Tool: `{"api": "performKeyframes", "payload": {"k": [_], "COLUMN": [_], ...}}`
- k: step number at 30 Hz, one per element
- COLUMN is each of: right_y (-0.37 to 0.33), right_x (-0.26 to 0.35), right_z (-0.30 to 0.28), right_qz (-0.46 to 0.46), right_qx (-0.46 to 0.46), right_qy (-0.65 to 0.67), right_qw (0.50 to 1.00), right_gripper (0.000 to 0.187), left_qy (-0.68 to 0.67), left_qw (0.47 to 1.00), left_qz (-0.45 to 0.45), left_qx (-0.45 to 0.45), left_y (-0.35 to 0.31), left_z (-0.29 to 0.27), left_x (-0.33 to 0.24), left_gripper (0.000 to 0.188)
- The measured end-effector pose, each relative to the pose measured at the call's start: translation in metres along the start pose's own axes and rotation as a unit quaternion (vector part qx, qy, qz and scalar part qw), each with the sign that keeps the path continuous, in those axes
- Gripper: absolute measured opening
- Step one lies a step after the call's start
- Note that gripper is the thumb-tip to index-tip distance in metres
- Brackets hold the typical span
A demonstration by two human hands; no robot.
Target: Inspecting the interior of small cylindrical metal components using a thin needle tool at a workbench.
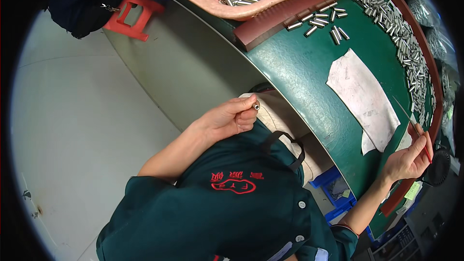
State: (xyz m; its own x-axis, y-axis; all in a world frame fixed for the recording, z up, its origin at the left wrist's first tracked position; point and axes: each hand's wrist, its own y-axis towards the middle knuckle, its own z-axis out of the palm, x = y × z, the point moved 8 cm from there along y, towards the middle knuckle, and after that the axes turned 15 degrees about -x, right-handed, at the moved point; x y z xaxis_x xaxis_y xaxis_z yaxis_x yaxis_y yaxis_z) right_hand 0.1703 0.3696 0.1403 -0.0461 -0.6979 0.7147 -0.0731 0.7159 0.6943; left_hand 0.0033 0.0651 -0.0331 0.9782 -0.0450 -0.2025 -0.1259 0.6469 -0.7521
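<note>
My left hand (237, 116) is closed in front of my apron, gripping a small metal tube (256, 107) whose hollow end shows between thumb and fingers. Over the right side of the green table, my right hand (410, 158) is closed round a thin pointed tool with a red handle (428, 154). Its slim metal tip points up and to the left, near the edge of a stained whitish cloth (362, 99) lying on the table. The tool's exact kind is hard to make out. Beyond it, many loose metal tubes (411, 63) line the table's far right rim.
A pink tub (208, 2) full of metal tubes stands at the top. A smaller group of tubes (319, 20) lies by the brown raised edge (270, 24) of the green table (290, 67). Blue bins (333, 186) sit below it. A red stool (137, 14) and another person (79, 5) are at upper left.
</note>
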Motion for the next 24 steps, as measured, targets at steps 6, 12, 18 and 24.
{"api": "performKeyframes", "payload": {"k": [6,12,18,24], "right_y": [0.0005,0.0011,0.0009,-0.0008], "right_x": [-0.0006,0.0004,-0.0024,0.0008], "right_z": [-0.0014,-0.0013,-0.0018,0.0016], "right_qz": [-0.004,-0.004,0.003,-0.001], "right_qx": [0.008,0.004,0.005,0.011], "right_qy": [0.008,0.01,0.008,0.014], "right_qw": [1.0,1.0,1.0,1.0], "right_gripper": [0.018,0.018,0.018,0.018], "left_qy": [0.003,0.002,0.006,0.026], "left_qw": [1.0,0.999,1.0,0.999], "left_qz": [0.014,0.015,0.01,-0.001], "left_qx": [-0.021,-0.029,-0.012,0.024], "left_y": [0.001,0.0008,0.0018,-0.0044], "left_z": [-0.0031,-0.0035,-0.0025,0.0018], "left_x": [-0.0013,-0.0011,0.0007,0.0046], "left_gripper": [0.024,0.024,0.026,0.028]}}
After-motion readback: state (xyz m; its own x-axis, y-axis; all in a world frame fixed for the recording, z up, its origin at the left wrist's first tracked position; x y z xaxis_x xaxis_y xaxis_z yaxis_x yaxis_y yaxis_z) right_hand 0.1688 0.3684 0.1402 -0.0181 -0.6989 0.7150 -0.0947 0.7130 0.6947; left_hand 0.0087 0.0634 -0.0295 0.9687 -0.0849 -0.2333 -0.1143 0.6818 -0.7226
